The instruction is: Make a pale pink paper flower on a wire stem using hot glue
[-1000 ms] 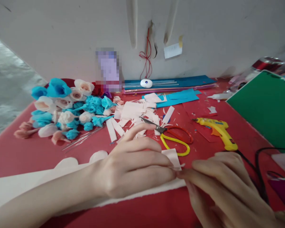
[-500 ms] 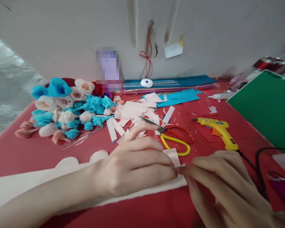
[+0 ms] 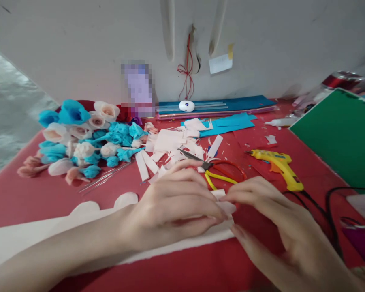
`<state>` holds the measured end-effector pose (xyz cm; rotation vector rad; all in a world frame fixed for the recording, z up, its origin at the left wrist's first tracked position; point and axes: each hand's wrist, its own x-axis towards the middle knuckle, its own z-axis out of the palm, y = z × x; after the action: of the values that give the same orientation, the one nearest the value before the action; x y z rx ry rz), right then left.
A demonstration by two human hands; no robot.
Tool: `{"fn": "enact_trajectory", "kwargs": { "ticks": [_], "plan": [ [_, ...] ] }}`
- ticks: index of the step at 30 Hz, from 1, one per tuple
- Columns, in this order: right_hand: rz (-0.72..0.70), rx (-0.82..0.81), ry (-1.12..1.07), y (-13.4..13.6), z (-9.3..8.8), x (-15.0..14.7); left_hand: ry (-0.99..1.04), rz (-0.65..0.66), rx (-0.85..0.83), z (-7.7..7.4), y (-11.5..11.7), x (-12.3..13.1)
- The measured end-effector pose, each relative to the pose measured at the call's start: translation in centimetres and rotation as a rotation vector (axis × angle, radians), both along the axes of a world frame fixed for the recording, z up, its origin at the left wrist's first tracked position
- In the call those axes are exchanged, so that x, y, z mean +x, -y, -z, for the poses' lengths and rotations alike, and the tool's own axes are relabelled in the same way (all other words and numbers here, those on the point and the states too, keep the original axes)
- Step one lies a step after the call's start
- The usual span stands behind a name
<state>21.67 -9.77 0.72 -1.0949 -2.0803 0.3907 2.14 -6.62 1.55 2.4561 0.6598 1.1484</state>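
Note:
My left hand (image 3: 176,207) is closed, its fingertips pinching a small piece of pale pink crepe paper (image 3: 230,207) that pokes out at their right. Most of that piece is hidden behind the fingers. Facing it, my right hand (image 3: 282,223) has its thumb and forefinger spread apart on either side of the paper's tip, with the other fingers curled behind. Below both hands lies a long pale paper sheet (image 3: 15,239), partly under my left forearm. Scissors (image 3: 218,176) with one red and one yellow handle rest just beyond my fingers.
Blue, white and pink paper flowers (image 3: 88,142) are heaped at the left. Pale paper scraps (image 3: 170,142) lie mid-table. A yellow glue gun (image 3: 281,166) rests at the right, its cable trailing past my right hand, near a green board (image 3: 340,138). Blue paper (image 3: 231,123) lies farther back.
My right hand's thumb and forefinger have parted from their pinch at the paper, and that hand has shifted slightly up and left. My left hand stays nearly in place, still pinching.

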Motion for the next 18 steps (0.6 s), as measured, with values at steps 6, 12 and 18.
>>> {"fn": "enact_trajectory", "kwargs": {
  "ticks": [6,12,18],
  "plan": [
    [0.049,-0.126,-0.109,0.3,1.1,0.0,0.038,0.013,-0.080,0.1,0.0,0.1],
    [-0.067,-0.213,-0.101,-0.9,-0.5,-0.6,0.077,0.016,-0.128,0.2,0.0,0.0],
    [-0.107,-0.228,-0.146,-0.9,-0.7,-0.7,0.207,-0.043,-0.244,1.0,0.2,0.2]
  ]
}}
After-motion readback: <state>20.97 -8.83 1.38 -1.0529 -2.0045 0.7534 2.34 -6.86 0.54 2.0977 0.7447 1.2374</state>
